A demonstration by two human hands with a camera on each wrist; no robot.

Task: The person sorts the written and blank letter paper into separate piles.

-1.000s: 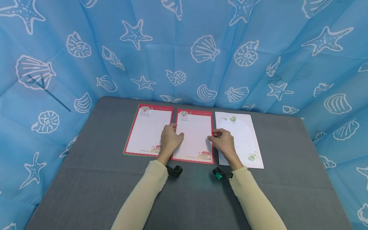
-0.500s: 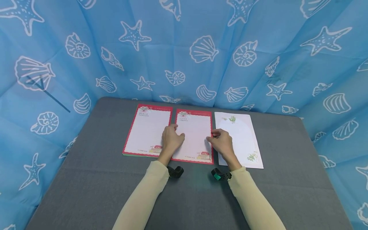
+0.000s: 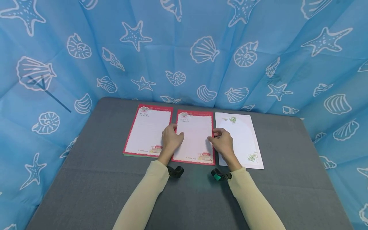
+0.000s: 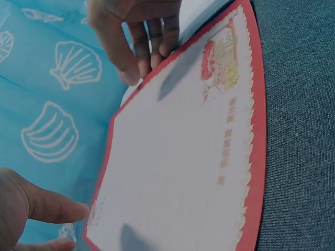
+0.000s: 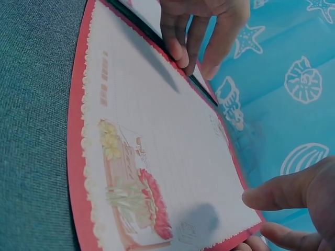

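In the head view, a sheet of red-bordered letter paper (image 3: 195, 137) lies flat in the middle of three placed side by side. My left hand (image 3: 171, 139) is at its left long edge, fingertips down at the border and thumb over the sheet. At the opposite edge, my right hand (image 3: 222, 142) has its fingertips along the red border. In the right wrist view, the right thumb (image 5: 277, 193) stands above the paper, casting a shadow on it, with the other fingers at the edge. The left wrist view shows the left thumb (image 4: 57, 206) raised over the near corner.
Left of it lies another red-bordered pile of letter paper (image 3: 148, 131), with green showing beneath. White paper with green plant prints (image 3: 244, 137) lies to the right, partly under my right hand. A grey cloth-covered table (image 3: 86, 179) meets a blue shell-print curtain (image 3: 201, 80) behind.
Both hands stay at the two long edges of the middle sheet, with only tiny finger shifts. The papers keep their places; the whole view moves very slightly.
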